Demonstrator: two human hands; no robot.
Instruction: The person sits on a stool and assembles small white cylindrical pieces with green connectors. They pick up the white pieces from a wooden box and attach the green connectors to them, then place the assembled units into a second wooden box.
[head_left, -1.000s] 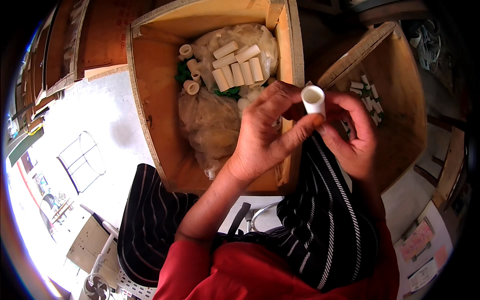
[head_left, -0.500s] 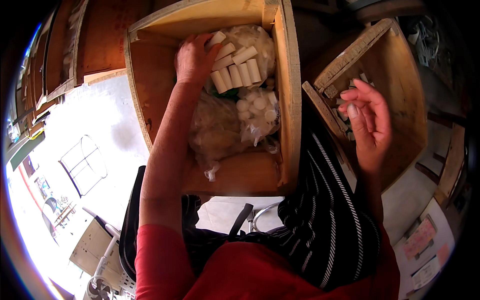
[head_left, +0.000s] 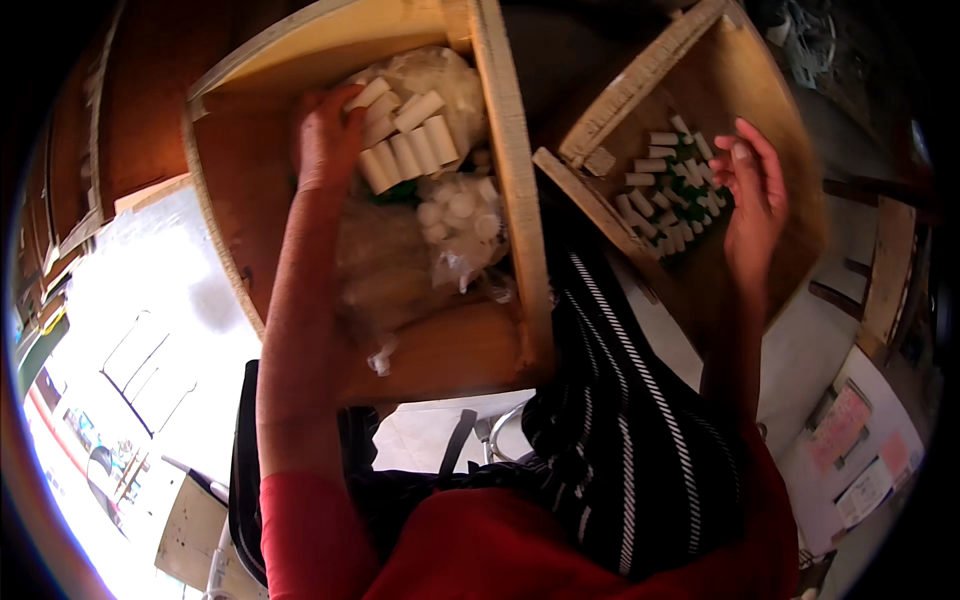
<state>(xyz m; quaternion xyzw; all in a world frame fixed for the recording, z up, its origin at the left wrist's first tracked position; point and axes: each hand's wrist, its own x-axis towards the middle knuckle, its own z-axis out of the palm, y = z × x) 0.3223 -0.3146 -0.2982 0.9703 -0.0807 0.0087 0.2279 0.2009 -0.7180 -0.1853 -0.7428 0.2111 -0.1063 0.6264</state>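
White cylindrical plastic tubes (head_left: 405,155) are sitting in the left box, most lying side by side on a translucent plastic bag (head_left: 450,75). Left hand (head_left: 328,138) is reaching in from the near side, fingers at the left end of the top tube – blur and the back of the hand are hiding the fingertips, so can't tell if they're clamping it. Right hand (head_left: 752,190) is hanging over the right box's inner side, fingers loosely curled, thumb and fingertips apart.

Edges: the pale wooden box (head_left: 522,200) is standing with its right wall between the two hands. Left forearm is running up inside, near the left wall. Room is showing at the near end, where brown wood is lying beside a clear bag of white round pieces (head_left: 460,205).

The angled wooden box (head_left: 650,85) is sitting to the right, holding short white tubes with green parts (head_left: 641,180) – its near and right sides are showing brown wood, leaving room around the right hand.

Black striped trousers (head_left: 640,400) are spreading below both boxes. Pale floor (head_left: 190,270) is glaring at left; a pink sheet (head_left: 840,430) is lying far right.
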